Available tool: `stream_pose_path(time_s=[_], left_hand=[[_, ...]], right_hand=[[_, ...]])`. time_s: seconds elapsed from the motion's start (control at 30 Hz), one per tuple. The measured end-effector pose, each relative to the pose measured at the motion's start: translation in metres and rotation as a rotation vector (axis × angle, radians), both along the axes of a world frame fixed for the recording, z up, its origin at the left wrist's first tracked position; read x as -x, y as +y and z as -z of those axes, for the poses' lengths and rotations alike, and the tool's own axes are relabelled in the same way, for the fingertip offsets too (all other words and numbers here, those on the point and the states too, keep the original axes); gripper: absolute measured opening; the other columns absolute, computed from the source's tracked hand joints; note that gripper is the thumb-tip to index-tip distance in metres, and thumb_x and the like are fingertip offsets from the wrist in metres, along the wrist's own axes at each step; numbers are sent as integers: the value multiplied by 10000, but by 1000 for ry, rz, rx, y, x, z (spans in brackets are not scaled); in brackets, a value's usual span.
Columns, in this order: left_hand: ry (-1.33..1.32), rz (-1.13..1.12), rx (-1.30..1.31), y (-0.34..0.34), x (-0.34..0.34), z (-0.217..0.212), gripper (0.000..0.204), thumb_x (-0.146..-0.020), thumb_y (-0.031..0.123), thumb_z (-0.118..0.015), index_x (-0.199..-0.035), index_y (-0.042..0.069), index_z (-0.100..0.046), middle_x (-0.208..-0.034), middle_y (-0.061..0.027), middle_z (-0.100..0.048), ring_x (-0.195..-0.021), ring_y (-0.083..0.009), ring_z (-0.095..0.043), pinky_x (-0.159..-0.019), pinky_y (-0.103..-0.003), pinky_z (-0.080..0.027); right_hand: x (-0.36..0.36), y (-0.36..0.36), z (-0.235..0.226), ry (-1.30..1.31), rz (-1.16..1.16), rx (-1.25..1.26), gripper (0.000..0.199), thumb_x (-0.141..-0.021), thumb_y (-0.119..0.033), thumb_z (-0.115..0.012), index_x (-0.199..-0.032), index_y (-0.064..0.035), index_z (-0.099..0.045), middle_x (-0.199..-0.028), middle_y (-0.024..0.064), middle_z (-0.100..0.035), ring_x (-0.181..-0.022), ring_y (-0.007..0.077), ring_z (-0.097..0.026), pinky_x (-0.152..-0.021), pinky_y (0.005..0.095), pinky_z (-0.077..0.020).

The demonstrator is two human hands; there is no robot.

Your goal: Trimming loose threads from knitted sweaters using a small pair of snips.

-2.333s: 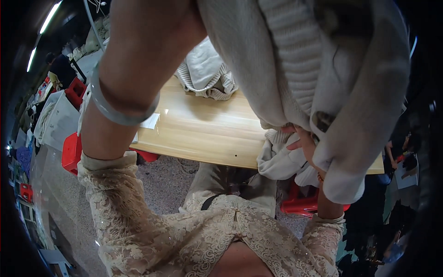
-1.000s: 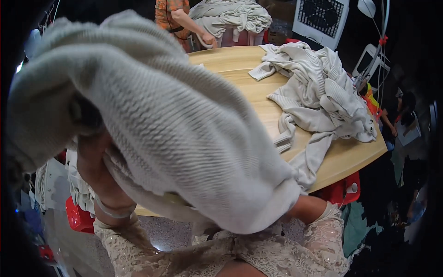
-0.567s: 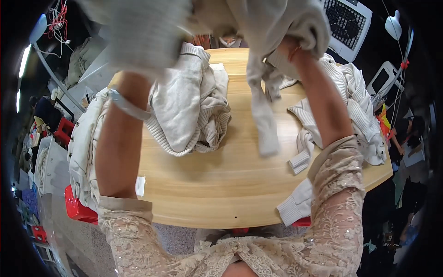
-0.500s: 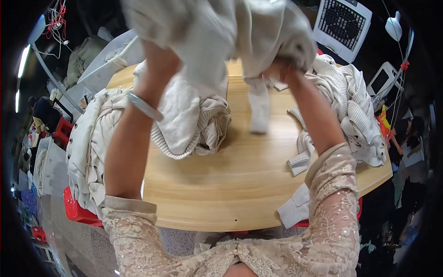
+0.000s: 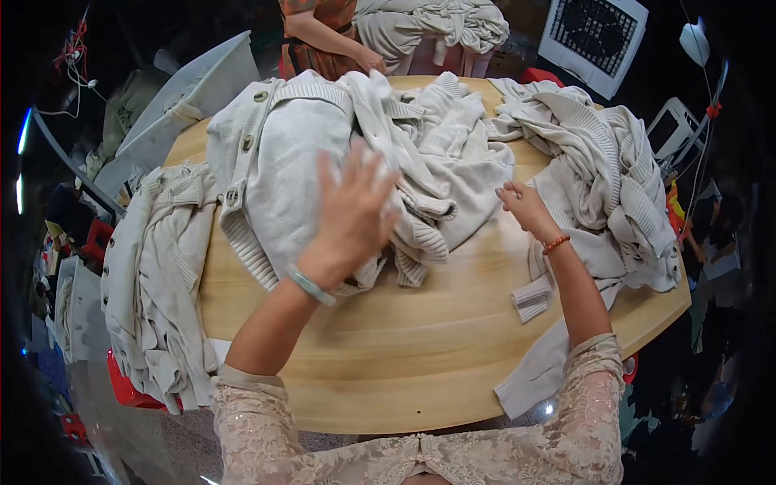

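Note:
A cream knit cardigan [image 5: 295,153] with ribbed edges and brown buttons lies bunched at the middle left of the table. My left hand [image 5: 356,206], fingers spread and smeared by motion, is over its right part; whether it touches the cloth I cannot tell. Beside it, toward the right, another cream knit garment [image 5: 465,170] spreads in loose folds. My right hand [image 5: 525,208] is near that garment's right edge, its fingers apart and nothing in them. A heap of cream knits [image 5: 598,170] lies to the right of my right hand, with a sleeve hanging toward the near edge.
More cardigans [image 5: 158,275] hang over the left edge of the wooden table [image 5: 347,356], above a red stool [image 5: 129,384]. Across the table stands a co-worker [image 5: 323,36], one hand near the cloth. Behind are a further knit pile [image 5: 436,28] and a white bin [image 5: 190,101].
The garment I held raised in both hands now lies on the table beside the cardigan. My hands have let go and come down nearer me. The co-worker has come into view.

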State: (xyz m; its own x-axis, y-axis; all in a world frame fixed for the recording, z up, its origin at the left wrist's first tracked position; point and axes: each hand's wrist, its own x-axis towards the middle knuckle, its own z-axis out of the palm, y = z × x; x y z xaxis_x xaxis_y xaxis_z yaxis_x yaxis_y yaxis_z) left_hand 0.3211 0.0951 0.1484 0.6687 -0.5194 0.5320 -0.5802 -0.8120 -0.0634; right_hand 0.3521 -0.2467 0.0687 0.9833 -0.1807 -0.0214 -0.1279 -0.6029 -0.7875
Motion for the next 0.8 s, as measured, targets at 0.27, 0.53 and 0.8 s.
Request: stream_pose_path(time_s=[0.27,0.53,0.8], left_hand=[[310,-577,432,128,-73,7,893,-625,357,-733,-1409,109,-385,-1308,-227,-483,-1224,-384,-461,-1018,-407,-387],[387,-296,836,185,-30,19,669,-682,217,-655,-1299,5,-505,-1183,-200,-615,-1102,-275,-585,-958,-320,-429],[422,-336,990,158,28,-3,597,-715,140,-579,-1289,-10,-508,-1212,-190,-601,-1140,-259,-568,-998,-311,-409]], right_hand=[[-97,121,61,-131,-142,-104,919,-660,-450,-784,-1350,34,-417,-1283,227,-546,-1163,327,-550,-955,372,-443],[-62,178,50,-118,-402,-104,829,-662,-368,-749,-1340,-24,-417,-1195,261,-584,-1116,400,-560,-933,411,-452],[-15,162,-1,-29,-612,-185,752,-722,-212,-729,-1336,67,-398,-1228,240,-577,-1141,308,-567,-973,347,-420]])
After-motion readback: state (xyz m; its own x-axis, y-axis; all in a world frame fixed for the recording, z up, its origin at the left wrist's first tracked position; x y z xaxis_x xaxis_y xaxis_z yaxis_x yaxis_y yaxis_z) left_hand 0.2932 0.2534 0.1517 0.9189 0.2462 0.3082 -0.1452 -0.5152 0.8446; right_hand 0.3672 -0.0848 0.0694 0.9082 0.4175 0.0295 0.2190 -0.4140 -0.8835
